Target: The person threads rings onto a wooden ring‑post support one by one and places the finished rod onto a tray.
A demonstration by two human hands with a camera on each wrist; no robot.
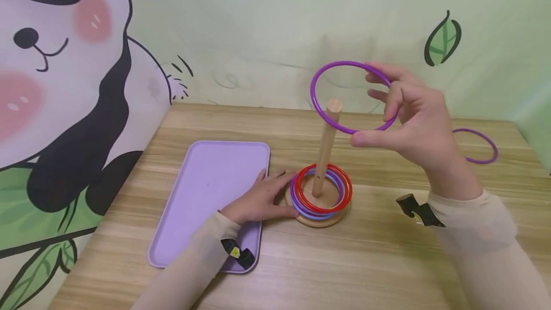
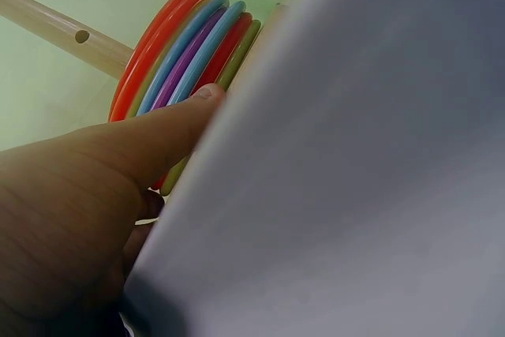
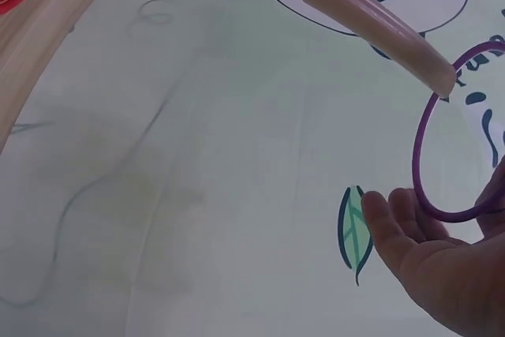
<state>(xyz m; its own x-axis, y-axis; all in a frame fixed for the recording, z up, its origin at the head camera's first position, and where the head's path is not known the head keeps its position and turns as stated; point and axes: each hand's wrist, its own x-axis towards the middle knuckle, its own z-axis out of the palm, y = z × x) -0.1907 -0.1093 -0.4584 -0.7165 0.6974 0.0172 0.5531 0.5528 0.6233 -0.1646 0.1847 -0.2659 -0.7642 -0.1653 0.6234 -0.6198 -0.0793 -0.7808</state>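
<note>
A purple ring point(image 1: 316, 102) is pinched between the thumb and fingers of my right hand point(image 1: 415, 114), held up by the top of a wooden peg point(image 1: 327, 145). In the right wrist view the ring point(image 3: 420, 147) overlaps the tip of the peg point(image 3: 394, 41). Several stacked rings point(image 1: 297, 195), red, blue, purple and yellowish, lie around the peg's foot on a round wooden base point(image 1: 320, 223). My left hand point(image 1: 262, 200) rests at the left side of the base, its thumb and fingers spread around the edge. The left wrist view shows its thumb against the lower rings point(image 2: 185, 61).
A lilac tray point(image 1: 206, 181) lies on the wooden table point(image 1: 366, 262) left of the base, under my left forearm. Another purple ring point(image 1: 495, 149) lies at the right, behind my right wrist. A wall point(image 1: 258, 23) with a panda picture stands behind the table.
</note>
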